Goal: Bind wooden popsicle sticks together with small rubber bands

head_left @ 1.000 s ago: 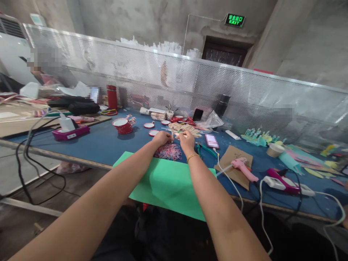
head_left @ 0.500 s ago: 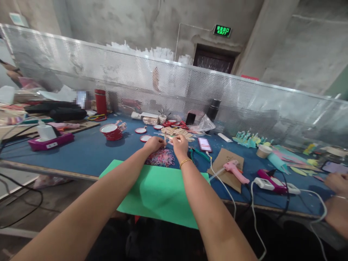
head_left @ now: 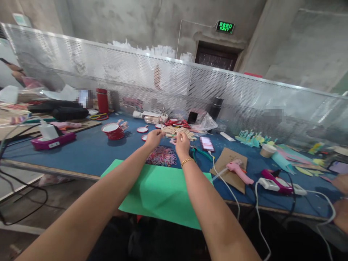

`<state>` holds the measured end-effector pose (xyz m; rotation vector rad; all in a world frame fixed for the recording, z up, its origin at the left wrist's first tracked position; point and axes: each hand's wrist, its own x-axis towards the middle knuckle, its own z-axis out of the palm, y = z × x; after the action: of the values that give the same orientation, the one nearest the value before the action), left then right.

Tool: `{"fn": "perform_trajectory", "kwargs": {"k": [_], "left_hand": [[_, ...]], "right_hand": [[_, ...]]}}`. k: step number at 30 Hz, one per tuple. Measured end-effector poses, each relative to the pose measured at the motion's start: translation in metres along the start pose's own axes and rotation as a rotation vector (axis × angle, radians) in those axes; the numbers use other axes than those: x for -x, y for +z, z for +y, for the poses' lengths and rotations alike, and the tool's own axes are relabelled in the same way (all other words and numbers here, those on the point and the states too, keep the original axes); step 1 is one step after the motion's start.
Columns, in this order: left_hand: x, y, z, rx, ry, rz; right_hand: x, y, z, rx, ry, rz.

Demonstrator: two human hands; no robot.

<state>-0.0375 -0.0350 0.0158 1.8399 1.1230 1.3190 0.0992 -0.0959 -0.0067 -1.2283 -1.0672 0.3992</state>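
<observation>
My left hand (head_left: 154, 139) is closed in a pinch, with the tip of a small wooden stick (head_left: 162, 128) showing above its fingertips. Just to the right, my right hand (head_left: 182, 143), with a gold bracelet at the wrist, is also pinched; what it holds, if anything, is too small to make out. Between and below the hands lies a tangled heap of thin coloured loops (head_left: 162, 156), pink, purple and orange. Beyond the fingers spreads a pile of flat wooden sticks (head_left: 176, 131). Under my forearms a green sheet (head_left: 163, 192) hangs over the table edge.
Teal-handled pliers (head_left: 202, 154) and a phone (head_left: 207, 143) lie right of my hands. A pink glue gun (head_left: 239, 172) rests on cardboard (head_left: 227, 163). Red-rimmed discs (head_left: 142, 129) and a red stack (head_left: 114, 132) stand left. Another person's hand (head_left: 341, 183) is at far right.
My left hand has moved slightly up and left, away from the loops, with the stick. My hands are a little farther apart. The view has shifted slightly.
</observation>
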Motion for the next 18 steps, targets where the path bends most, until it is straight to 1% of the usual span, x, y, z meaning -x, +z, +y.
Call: {"fn": "perform_trajectory", "kwargs": {"k": [1,3,6,8,10,14,18], "left_hand": [[0.001,0.002,0.002,0.104,-0.049,0.028],[0.004,0.005,0.006,0.263,-0.107,0.009],[0.009,0.006,0.012,0.342,-0.161,-0.036],[0.011,0.006,0.015,0.326,-0.191,-0.061],[0.011,0.005,0.014,0.269,-0.190,-0.063],[0.008,0.003,0.009,0.125,-0.111,-0.014],[0.001,0.003,0.000,0.069,-0.086,0.029]], "right_hand": [[0.001,0.000,-0.001,0.004,0.005,-0.019],[0.003,0.001,-0.005,0.030,-0.005,-0.054],[0.005,0.001,-0.008,0.096,-0.043,-0.075],[0.006,0.001,-0.009,0.128,-0.061,-0.072],[0.006,0.001,-0.009,0.143,-0.077,-0.068],[0.007,0.000,-0.011,0.157,-0.099,-0.065],[0.009,-0.001,-0.015,0.183,-0.088,-0.075]]}}
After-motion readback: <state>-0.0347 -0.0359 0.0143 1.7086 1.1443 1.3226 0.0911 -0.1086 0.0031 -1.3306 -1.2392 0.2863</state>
